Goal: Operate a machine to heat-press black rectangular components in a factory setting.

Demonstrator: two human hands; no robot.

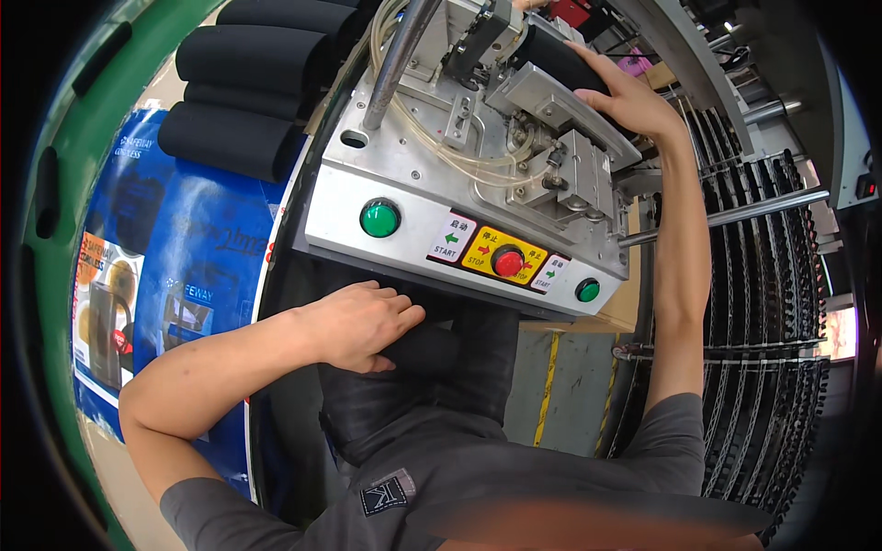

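Right hand [629,96] gripping black foam sleeve [562,62] seated in machine fixture [551,106]. Left hand [360,323] loosely curled, empty, resting on lap below green start button [379,219], within reach.

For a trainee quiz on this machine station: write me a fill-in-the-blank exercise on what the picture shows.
1. The right hand rests on a black ____ tube in the machine.
2. The left hand lies on the person's ____.
3. The stop button between the two green buttons is ____.
4. More black tubes are stacked to the machine's ____.

Missing words: foam; lap; red; left
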